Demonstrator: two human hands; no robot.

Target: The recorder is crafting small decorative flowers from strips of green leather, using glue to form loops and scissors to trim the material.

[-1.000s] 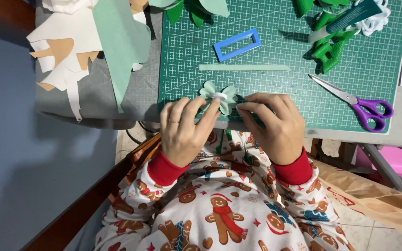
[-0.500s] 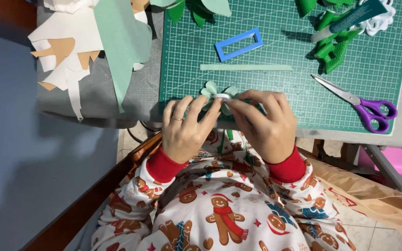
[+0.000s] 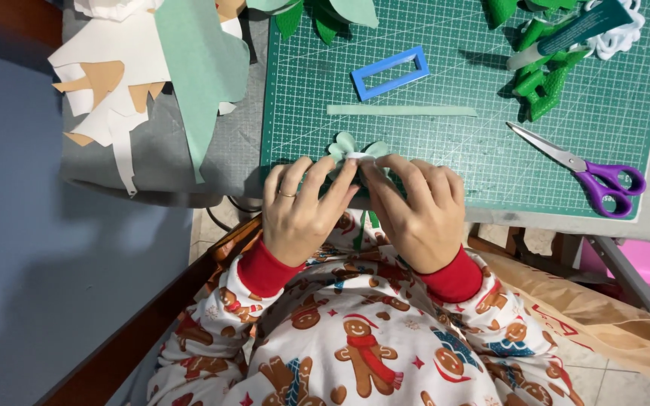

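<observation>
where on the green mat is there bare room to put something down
Bare mat lies between the pale green strip and the purple scissors, right of both hands. The top edge is crowded: blue frame, green cutouts. Paper scraps cover the grey surface left.

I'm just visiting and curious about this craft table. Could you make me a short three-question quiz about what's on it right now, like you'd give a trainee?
1. True or false: the purple-handled scissors lie on the green cutting mat, untouched by either hand.
2. What do the left hand and right hand pinch together at the mat's near edge?
A. a pale green bow-shaped piece
B. the blue rectangular frame
C. the glue tube
3. Fill in: the long pale green strip lies between the blue frame and the ____.

Key: 1 true; 2 A; 3 hands.
</observation>
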